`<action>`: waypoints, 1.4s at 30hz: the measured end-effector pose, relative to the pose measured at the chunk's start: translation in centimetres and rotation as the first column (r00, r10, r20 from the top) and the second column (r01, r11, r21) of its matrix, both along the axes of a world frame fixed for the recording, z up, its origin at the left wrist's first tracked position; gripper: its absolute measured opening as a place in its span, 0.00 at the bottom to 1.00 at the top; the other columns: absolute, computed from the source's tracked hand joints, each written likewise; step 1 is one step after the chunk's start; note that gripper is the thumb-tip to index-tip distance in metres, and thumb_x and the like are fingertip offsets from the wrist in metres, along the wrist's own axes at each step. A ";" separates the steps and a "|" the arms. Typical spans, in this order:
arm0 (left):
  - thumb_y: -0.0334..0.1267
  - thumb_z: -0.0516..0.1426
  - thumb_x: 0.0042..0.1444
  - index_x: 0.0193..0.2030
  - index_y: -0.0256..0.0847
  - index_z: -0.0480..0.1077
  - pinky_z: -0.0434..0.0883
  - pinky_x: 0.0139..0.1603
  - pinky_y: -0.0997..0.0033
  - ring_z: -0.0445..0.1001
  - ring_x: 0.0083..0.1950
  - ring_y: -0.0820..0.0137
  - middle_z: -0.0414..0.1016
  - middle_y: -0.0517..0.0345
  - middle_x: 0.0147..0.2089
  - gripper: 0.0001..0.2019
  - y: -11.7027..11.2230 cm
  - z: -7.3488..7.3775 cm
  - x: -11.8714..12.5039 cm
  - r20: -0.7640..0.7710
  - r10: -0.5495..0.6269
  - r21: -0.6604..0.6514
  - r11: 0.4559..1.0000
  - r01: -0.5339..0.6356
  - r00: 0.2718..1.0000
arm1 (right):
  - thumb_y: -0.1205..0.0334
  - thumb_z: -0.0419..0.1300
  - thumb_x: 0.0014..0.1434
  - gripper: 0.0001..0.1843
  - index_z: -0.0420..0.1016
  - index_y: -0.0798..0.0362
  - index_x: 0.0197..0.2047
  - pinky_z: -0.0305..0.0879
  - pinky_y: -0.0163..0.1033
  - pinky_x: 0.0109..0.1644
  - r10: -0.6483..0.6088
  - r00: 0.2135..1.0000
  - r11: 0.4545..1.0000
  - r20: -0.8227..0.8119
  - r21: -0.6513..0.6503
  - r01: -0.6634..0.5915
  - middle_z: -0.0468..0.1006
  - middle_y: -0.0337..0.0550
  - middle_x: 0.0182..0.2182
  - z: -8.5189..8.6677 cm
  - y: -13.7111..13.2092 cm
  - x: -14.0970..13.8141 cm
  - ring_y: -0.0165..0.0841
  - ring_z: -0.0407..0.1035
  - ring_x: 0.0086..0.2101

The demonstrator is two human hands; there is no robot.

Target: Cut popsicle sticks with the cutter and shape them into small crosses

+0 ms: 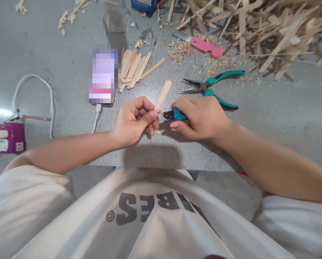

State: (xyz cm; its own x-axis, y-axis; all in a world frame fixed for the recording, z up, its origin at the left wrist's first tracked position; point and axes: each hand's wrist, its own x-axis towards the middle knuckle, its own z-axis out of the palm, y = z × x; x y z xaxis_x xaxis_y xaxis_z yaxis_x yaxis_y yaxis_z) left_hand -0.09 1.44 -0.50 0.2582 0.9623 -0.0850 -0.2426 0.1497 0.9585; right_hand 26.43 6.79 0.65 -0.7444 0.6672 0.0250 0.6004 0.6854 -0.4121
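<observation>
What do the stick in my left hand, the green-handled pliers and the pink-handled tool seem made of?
The stick: probably bare wood, pale and matte, with no visible coating. The pliers: dark metal, likely steel, by the jaws' grey sheen; the green handles look smooth, perhaps plastic or rubber. The pink-handled tool: its blade looks like greyish metal; the evenly pink handle, probably smooth plastic.

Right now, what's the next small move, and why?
Probably ease the blue-handled tool in the right hand slightly toward the wooden stick, steering clear of the left thumb. The left hand pinches the stick, and the tool's dark tip points at it from close by, level with that thumb.
</observation>
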 end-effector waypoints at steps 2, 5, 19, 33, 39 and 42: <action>0.71 0.78 0.68 0.42 0.46 0.72 0.72 0.20 0.74 0.79 0.22 0.74 0.83 0.66 0.28 0.32 0.5 -0.9 -0.1 -0.008 0.172 0.090 0.981 -0.171 0.985 | 0.13 0.46 0.80 0.44 0.80 0.45 0.49 0.48 0.51 0.38 -0.050 0.999 0.999 -0.019 0.015 0.050 0.86 0.52 0.37 0.2 -0.2 -0.2 0.44 0.72 0.33; 0.74 0.72 0.73 0.45 0.48 0.73 0.69 0.21 0.73 0.74 0.22 0.76 0.79 0.69 0.28 0.31 1.4 -2.3 -0.3 -0.008 0.368 0.190 0.913 -0.360 0.930 | 0.20 0.57 0.79 0.34 0.77 0.44 0.43 0.48 0.50 0.39 -0.106 0.994 0.993 -0.007 0.047 0.106 0.84 0.49 0.34 0.6 -1.4 -1.0 0.43 0.72 0.33; 0.62 0.70 0.81 0.51 0.49 0.77 0.73 0.26 0.70 0.77 0.25 0.74 0.83 0.64 0.35 0.19 2.4 -3.9 -0.8 -0.070 0.426 0.243 0.884 -0.399 0.902 | 0.61 0.60 0.75 0.16 0.86 0.54 0.58 0.48 0.49 0.37 -0.173 0.849 0.972 0.500 -0.052 0.228 0.92 0.57 0.41 4.3 -3.5 -4.0 0.46 0.75 0.32; 0.60 0.73 0.78 0.52 0.47 0.77 0.76 0.28 0.71 0.79 0.26 0.77 0.93 0.61 0.41 0.20 2.2 -2.5 -0.4 -0.024 0.382 0.233 0.901 -0.366 0.924 | 0.53 0.66 0.74 0.11 0.70 0.41 0.39 0.67 0.51 0.43 -0.400 0.886 0.902 -0.234 -0.270 0.336 0.75 0.41 0.31 3.2 0.5 -0.2 0.43 0.70 0.34; 0.57 0.73 0.79 0.53 0.46 0.73 0.81 0.33 0.74 0.90 0.34 0.73 0.96 0.55 0.45 0.21 1.3 -1.2 0.1 -0.121 0.336 0.072 0.942 -0.329 0.934 | 0.43 0.77 0.73 0.16 0.78 0.40 0.44 0.77 0.57 0.51 -0.563 0.652 0.820 -0.508 -0.441 0.365 0.81 0.45 0.37 1.3 0.2 -0.6 0.45 0.76 0.41; 0.60 0.74 0.77 0.51 0.45 0.72 0.84 0.35 0.73 0.94 0.38 0.69 0.96 0.52 0.46 0.24 0.7 -0.7 0.3 -0.111 0.239 0.041 0.971 -0.235 0.965 | 0.43 0.80 0.69 0.16 0.82 0.41 0.46 0.80 0.58 0.51 -0.599 0.599 0.788 -0.532 -0.522 0.325 0.86 0.46 0.40 0.5 -0.7 -1.6 0.46 0.79 0.40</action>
State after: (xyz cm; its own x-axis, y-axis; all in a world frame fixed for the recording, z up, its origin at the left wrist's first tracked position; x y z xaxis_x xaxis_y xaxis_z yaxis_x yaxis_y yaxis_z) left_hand 0.24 2.11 -1.23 0.0125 0.9972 -0.0738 -0.1562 0.0748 0.9849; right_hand 24.81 6.10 1.13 -0.2106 0.9755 0.0642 0.2804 0.1231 -0.9519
